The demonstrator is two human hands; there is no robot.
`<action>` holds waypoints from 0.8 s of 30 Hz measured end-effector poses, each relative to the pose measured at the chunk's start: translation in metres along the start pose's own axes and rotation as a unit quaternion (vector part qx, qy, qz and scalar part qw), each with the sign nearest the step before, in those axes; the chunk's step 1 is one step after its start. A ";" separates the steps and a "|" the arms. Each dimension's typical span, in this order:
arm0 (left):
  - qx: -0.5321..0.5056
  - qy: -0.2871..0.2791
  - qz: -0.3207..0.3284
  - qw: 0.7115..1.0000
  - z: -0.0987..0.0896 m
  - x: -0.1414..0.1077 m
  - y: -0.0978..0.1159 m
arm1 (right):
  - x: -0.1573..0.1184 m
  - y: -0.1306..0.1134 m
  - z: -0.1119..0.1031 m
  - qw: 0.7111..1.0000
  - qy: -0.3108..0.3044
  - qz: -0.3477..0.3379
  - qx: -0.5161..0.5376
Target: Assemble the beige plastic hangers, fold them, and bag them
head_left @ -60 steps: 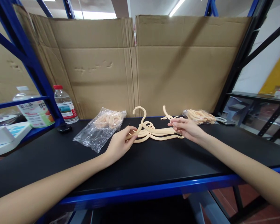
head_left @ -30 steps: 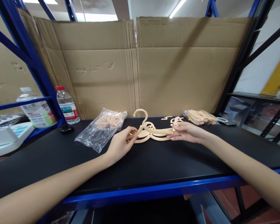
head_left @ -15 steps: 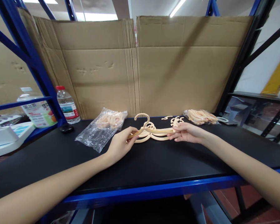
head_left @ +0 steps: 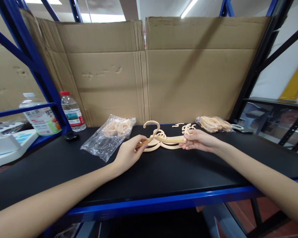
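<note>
A beige clothes hanger is held up over the black table, its hook curving up and to the left. My left hand pinches the hanger's left arm between thumb and fingers. At the other end, my right hand has its fingers closed on the tip of the right arm. Behind and below the held hanger lie more beige curved hanger pieces, partly covered by it. Small beige hook-shaped pieces lie in a loose pile just beyond my right hand.
A clear plastic bag with beige parts lies left on the black table. Another bag of beige parts is at the back right. Bottles and a black mouse-like object stand left. Cardboard walls the back.
Both hands keep their hold on the hanger. My right hand's lower fingers have shifted slightly; otherwise the scene is nearly the same.
</note>
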State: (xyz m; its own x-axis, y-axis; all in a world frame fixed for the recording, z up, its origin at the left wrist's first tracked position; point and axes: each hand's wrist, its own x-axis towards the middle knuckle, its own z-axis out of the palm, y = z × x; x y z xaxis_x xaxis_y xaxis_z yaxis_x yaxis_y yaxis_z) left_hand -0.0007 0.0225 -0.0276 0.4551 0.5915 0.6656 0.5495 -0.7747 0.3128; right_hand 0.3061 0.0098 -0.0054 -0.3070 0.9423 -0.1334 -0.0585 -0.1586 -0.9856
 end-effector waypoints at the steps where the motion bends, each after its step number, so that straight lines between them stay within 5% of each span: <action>1: 0.002 0.001 0.000 1.000 0.000 0.000 0.000 | 0.000 0.000 0.001 1.000 0.005 -0.010 -0.006; 12: -0.003 0.001 -0.007 1.000 -0.001 0.001 0.001 | 0.001 0.008 0.006 0.993 0.041 -0.100 -0.052; 24: -0.001 -0.011 -0.037 0.999 -0.001 -0.002 0.005 | 0.004 0.014 0.004 0.990 0.062 -0.122 -0.039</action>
State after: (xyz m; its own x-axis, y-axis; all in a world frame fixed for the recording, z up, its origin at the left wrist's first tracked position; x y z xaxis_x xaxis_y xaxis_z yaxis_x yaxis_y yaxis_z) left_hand 0.0004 0.0174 -0.0266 0.4278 0.6526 0.6255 0.5818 -0.7283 0.3620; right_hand 0.3001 0.0101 -0.0197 -0.1735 0.9795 0.1025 -0.0425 0.0966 -0.9944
